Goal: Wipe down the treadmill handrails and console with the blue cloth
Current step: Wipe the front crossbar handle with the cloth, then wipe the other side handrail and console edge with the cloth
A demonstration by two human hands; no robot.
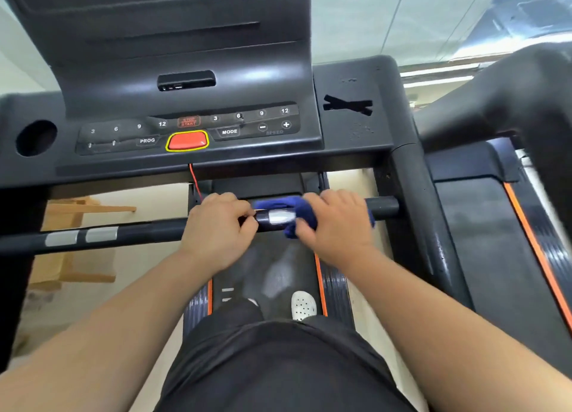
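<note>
Two bare hands grip one black horizontal handrail [148, 233] that runs across the treadmill below the console [192, 126]. The left hand [216, 229] is curled directly around the bar. The right hand [335, 222], just beside it, is closed around the bar over one crumpled blue cloth [297, 208], soft and bunched at the fingers. Three shiny metal sensor plates [280, 217] show on the rail: one between the hands, two farther left. The console is smooth dark plastic with one red, yellow-rimmed stop button [187, 140].
</note>
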